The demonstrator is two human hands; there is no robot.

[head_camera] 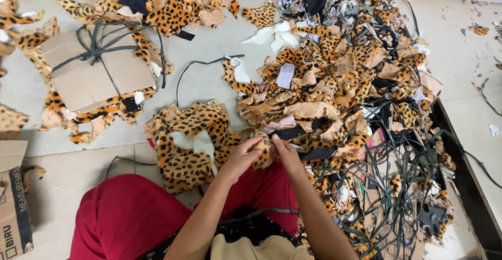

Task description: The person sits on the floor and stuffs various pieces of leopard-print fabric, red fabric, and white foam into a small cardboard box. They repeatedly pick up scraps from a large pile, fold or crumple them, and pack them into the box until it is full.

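I sit on the floor with red-trousered legs [125, 213] folded under me. Both hands meet over a small leopard-print plush piece [263, 153], orange with black spots. My left hand [241, 158] pinches its left side, and my right hand [285, 155] grips its right side. Just left of my hands lies a small heap of finished-looking leopard pieces [185, 139] with cream patches. To the right spreads a big pile of leopard fabric scraps [334, 82], tan backing showing on many.
A cardboard-topped bundle tied with dark strap [97, 64] lies at the left, over more leopard pieces. A cardboard box [13, 202] stands at the lower left. Tangled black straps [402, 181] cover the pile's right side. A dark floor edge [470, 176] runs along the right.
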